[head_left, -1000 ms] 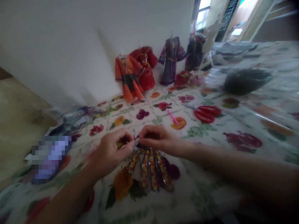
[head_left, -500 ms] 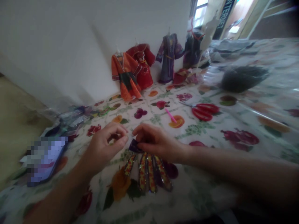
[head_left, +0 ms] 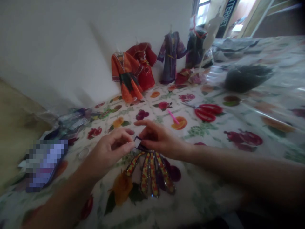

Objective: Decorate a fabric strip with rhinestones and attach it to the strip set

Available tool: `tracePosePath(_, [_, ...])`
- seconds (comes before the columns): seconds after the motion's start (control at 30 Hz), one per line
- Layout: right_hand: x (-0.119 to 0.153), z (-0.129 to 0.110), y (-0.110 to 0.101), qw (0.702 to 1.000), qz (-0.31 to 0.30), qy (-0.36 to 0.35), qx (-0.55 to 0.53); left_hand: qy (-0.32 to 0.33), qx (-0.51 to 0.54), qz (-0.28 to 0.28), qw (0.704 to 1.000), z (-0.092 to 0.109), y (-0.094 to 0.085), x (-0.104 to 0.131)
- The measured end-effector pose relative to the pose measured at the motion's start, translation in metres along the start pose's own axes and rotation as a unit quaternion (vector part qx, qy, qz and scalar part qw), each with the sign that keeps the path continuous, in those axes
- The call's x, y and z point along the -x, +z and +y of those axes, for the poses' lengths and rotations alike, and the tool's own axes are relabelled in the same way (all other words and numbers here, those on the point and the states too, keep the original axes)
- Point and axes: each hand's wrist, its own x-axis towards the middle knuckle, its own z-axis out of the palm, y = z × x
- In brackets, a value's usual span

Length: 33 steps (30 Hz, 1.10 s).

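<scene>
My right hand [head_left: 158, 138] is closed on a small dark purple fabric piece [head_left: 143, 147], thumb below and fingers above. A white patch [head_left: 137, 142] shows at its left corner. From its lower edge, several yellow-and-red patterned strips [head_left: 153, 178] with glittery dark borders fan out over the tablecloth. My left hand [head_left: 119, 144] is pinched, its thumb and fingertips at the white corner. Whatever lies between those fingertips is too small to make out.
Red-handled scissors [head_left: 207, 112] and a pink stick [head_left: 172, 116] lie beyond my hands. Small doll garments, an orange robe [head_left: 127, 76] among them, stand by the wall. A phone [head_left: 47, 165] is at left. A dark bundle [head_left: 247, 78] lies on the right, near clear plastic.
My left hand has moved slightly right, to the fabric's corner. The purple piece has been raised and turned, showing its white patch. The view has shifted slightly.
</scene>
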Motion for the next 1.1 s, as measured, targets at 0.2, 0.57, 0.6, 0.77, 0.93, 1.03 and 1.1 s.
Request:
tracePosePath(0.2, [0.0, 0.0, -0.001, 1.0, -0.005, 0.005, -0.019, -0.026, -0.01, -0.007, 1.0, -0.002, 0.006, -0.004])
tracePosePath(0.57, [-0.001, -0.001, -0.001, 0.999, -0.007, 0.007, -0.03, -0.028, -0.007, -0.003, 1.0, -0.008, 0.005, -0.007])
tracePosePath(0.6, [-0.001, -0.001, -0.001, 0.999, -0.008, 0.007, -0.033, -0.03, -0.006, -0.005, 1.0, -0.008, 0.005, -0.007])
tracePosePath(0.77, [-0.001, -0.001, -0.002, 0.999, -0.005, 0.015, -0.044, -0.04, 0.007, -0.003, 0.999, -0.009, 0.005, -0.006])
tracePosePath(0.93, [-0.001, 0.001, -0.002, 0.998, -0.002, 0.012, -0.055, -0.039, 0.024, 0.001, 0.999, -0.011, 0.007, -0.006])
tracePosePath(1.03, [-0.002, 0.001, -0.002, 0.998, 0.001, 0.016, -0.055, -0.038, 0.026, 0.005, 0.999, -0.012, 0.008, -0.006])
tracePosePath(1.1, [-0.002, 0.001, -0.002, 0.998, 0.002, 0.019, -0.054, -0.036, 0.025, 0.009, 0.999, -0.011, 0.009, -0.007])
